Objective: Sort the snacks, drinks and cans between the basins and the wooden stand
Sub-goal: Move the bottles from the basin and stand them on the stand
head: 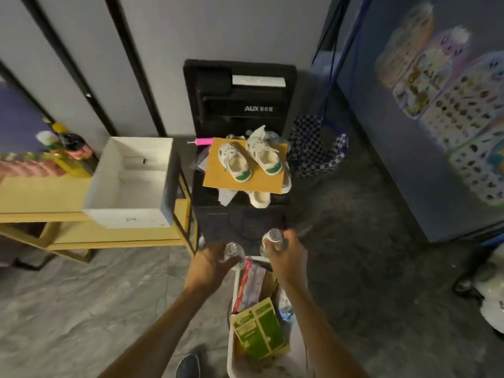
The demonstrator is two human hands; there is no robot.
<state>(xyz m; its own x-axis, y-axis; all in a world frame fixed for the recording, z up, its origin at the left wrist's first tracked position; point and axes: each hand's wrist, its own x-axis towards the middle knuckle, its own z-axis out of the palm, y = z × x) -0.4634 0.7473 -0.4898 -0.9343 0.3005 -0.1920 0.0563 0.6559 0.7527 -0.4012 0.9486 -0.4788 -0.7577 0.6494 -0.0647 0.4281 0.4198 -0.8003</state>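
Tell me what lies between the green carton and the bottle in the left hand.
In the head view, a red-edged packet lies in the basin between the green carton and the clear bottle held by the left hand.

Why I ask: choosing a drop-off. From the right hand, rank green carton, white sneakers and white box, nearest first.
1. Green carton, in the basin below the right hand.
2. White sneakers, ahead on the brown board.
3. White box, left on the wooden stand.
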